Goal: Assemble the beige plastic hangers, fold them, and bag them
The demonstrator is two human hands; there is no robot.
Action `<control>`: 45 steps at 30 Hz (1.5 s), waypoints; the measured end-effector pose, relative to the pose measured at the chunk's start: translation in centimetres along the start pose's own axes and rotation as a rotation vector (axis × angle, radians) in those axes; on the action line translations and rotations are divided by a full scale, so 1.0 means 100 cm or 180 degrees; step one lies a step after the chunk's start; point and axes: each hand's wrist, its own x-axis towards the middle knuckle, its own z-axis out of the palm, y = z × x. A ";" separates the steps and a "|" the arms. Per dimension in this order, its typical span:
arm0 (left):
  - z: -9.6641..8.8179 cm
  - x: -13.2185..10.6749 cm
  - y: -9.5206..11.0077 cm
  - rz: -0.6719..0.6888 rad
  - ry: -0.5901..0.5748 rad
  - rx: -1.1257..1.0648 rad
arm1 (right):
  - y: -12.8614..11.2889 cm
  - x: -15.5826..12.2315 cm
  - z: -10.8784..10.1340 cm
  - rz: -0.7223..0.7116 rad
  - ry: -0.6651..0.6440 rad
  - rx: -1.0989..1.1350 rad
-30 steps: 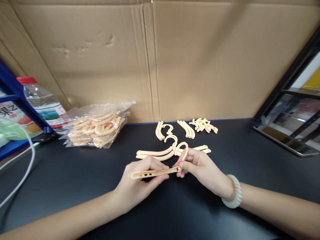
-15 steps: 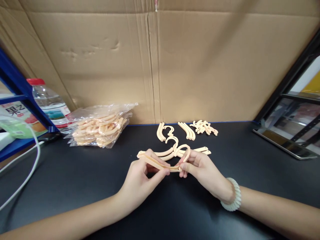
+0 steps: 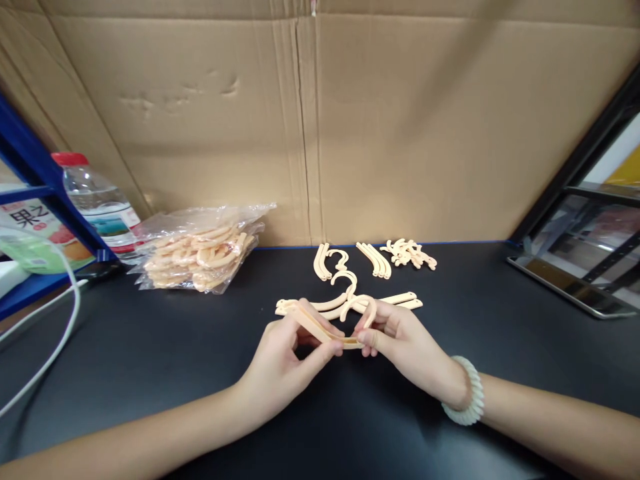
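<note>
In the head view, the left hand grasps a curved beige plastic hanger arm between thumb and fingers; the right hand's fingers pinch a hooked beige plastic piece at the arm's right end, above the black tabletop.

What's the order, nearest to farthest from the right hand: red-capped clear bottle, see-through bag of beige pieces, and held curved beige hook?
1. Curved beige hook: in the right hand.
2. See-through bag: off to the left.
3. Red-capped clear bottle: farther left.
</note>
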 end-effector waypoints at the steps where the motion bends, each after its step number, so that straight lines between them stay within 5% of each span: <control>1: 0.000 0.000 0.000 -0.0024 0.0054 -0.0027 | -0.001 0.000 0.001 -0.0008 0.0018 0.0033; 10: 0.003 0.006 0.000 -0.0748 0.0559 -0.0611 | -0.009 0.002 -0.004 -0.0074 0.0305 -0.0100; 18: 0.009 0.004 0.003 -0.1219 -0.0132 -0.1070 | -0.011 0.003 -0.005 -0.0217 -0.0057 0.0179; 21: 0.008 0.006 0.003 -0.1353 -0.0084 -0.1139 | -0.020 0.017 -0.033 -0.0811 0.0378 -0.0497; 23: 0.006 0.007 0.004 -0.1429 -0.0057 -0.1157 | -0.023 0.030 -0.059 -0.1396 0.0658 -0.1565; 25: 0.004 0.008 0.005 -0.1436 -0.0073 -0.1142 | -0.022 0.044 -0.083 -0.1900 0.0491 -0.2842; 28: 0.003 0.008 0.006 -0.1433 -0.0080 -0.1088 | -0.011 0.060 -0.104 -0.2015 0.0156 -0.3788; 34: 0.002 0.007 0.006 -0.1436 -0.0073 -0.1108 | 0.007 0.071 -0.101 -0.1784 -0.0226 -0.4180; 45: 0.004 0.009 0.008 -0.1352 0.0019 -0.1114 | 0.014 0.077 -0.105 -0.1850 0.0016 -0.3991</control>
